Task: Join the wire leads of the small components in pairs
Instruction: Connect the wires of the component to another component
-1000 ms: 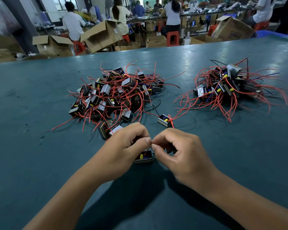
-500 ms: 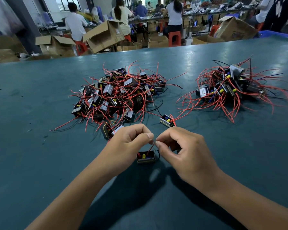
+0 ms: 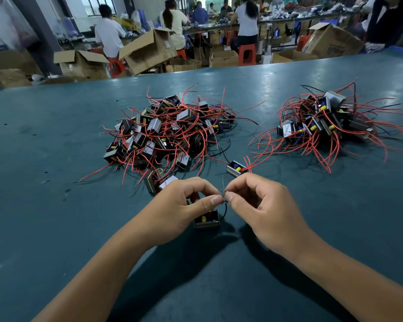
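A small black component [image 3: 206, 220] with a yellow part lies on the green table [image 3: 56, 159] under my hands. Its thin wire leads [image 3: 223, 194] rise between my fingertips. My left hand [image 3: 184, 205] pinches the leads from the left with thumb and forefinger. My right hand [image 3: 258, 205] pinches them from the right, fingertip to fingertip with the left. A bare wire end sticks up above the pinch. A black lead loops down beside the component.
A big pile of components with red leads [image 3: 170, 131] lies ahead at centre. A second pile [image 3: 323, 122] lies to the right. One loose component [image 3: 235, 168] sits just beyond my right hand. Cardboard boxes [image 3: 149, 49] and seated people are behind the table.
My hands have lifted the pinched leads slightly above the component and moved a little apart, so the wire ends now show between the fingertips. The component stays on the table.
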### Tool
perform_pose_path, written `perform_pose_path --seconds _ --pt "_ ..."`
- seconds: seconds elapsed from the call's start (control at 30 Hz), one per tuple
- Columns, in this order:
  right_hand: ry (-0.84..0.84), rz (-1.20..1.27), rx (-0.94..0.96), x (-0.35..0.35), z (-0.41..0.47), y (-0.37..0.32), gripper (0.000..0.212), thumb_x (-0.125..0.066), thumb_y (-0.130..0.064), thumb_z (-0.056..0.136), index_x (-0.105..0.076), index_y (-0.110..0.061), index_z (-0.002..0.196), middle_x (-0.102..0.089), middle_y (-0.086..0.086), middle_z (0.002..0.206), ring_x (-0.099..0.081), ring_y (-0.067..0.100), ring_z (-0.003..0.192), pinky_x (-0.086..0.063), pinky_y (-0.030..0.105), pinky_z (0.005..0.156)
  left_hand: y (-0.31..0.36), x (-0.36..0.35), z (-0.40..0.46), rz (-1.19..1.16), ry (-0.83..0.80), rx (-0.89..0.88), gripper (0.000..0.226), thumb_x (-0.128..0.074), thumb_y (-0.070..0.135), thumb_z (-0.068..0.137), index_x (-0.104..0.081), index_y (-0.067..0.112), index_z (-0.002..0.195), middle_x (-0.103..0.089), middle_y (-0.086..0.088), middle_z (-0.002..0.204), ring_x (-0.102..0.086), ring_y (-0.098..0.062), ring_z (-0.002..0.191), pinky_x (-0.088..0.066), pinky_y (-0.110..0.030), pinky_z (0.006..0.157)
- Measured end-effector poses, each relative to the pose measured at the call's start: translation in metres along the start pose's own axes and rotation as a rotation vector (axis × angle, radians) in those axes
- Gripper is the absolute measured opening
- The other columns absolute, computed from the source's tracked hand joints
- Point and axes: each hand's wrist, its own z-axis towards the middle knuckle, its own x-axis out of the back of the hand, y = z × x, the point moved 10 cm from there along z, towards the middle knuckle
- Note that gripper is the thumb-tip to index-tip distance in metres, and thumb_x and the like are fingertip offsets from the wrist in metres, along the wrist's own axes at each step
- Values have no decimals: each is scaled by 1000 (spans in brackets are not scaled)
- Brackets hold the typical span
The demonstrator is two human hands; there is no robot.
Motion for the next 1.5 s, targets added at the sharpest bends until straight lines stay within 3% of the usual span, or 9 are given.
perform_pose_path --seconds 0.13,0.3,0.4,0.57,0.77,0.9,1.13,1.3,1.5 --pt "15 27 -23 2 1 3 12 -68 -16 88 -67 -23 78 -60 3 64 -47 10 56 -41 32 55 -3 0 -1 51 -28 24 18 -60 40 93 -68 23 93 -60 23 71 -48 1 63 -37 -12 63" --pt "10 56 -29 2 1 3 7 -64 -26 84 -67 -23 79 -61 0 64 -48 14 56 -42 33 55 -4 0 -2 114 -45 29 9 -63 37 95 -65 29 91 -62 21 76 -53 -1 66 -40 -17 65" --pt "11 63 -30 4 2 4 9 -67 -19 88 -67 -23 79 -62 5 65 -50 24 59 -42 36 56 -2 4 -2 188 -17 2 7 -60 35 98 -62 30 92 -61 19 85 -56 -6 73 -43 -20 67" --pt "19 -1 -30 4 4 6 14 -68 -14 89 -67 -23 78 -62 0 63 -49 7 56 -42 26 56 2 12 -1 330 44 -53 10 -56 33 99 -56 34 90 -55 17 91 -56 -14 81 -41 -16 67" --pt "33 16 -48 11 6 9 12 -66 -14 90 -62 -24 85 -66 -3 72 -60 18 68 -49 34 66 0 19 -2 283 127 -53 12 -68 28 94 -59 34 88 -56 16 93 -52 -14 69 -41 -20 62" --pt "-27 -115 23 14 6 -4 12 -70 -17 87 -61 -24 83 -67 -12 78 -59 13 58 -45 19 56 4 13 -4 177 96 -64 12 -77 36 87 -67 29 89 -56 21 78 -44 -3 59 -34 -12 58" --pt "-22 -304 120 14 3 -15 21 -78 -22 79 -59 -22 88 -64 -12 88 -58 18 60 -46 29 62 3 0 -2 197 111 -49 10 -81 29 83 -73 24 85 -62 8 80 -55 -11 67 -38 -15 62" --pt "-50 -442 227 10 0 -21 17 -75 -22 82 -60 -23 88 -65 -11 96 -51 -3 79 -46 24 71 2 0 -2 175 76 -33 9 -77 23 88 -69 24 83 -64 12 77 -49 -6 58 -37 -15 57" --pt "-70 -456 258 5 1 -20 10 -74 -16 84 -64 -17 83 -66 -7 98 -59 10 93 -47 24 75 2 2 -3 198 -9 -40 9 -77 28 87 -69 26 85 -64 11 86 -57 -13 73 -41 -14 65"
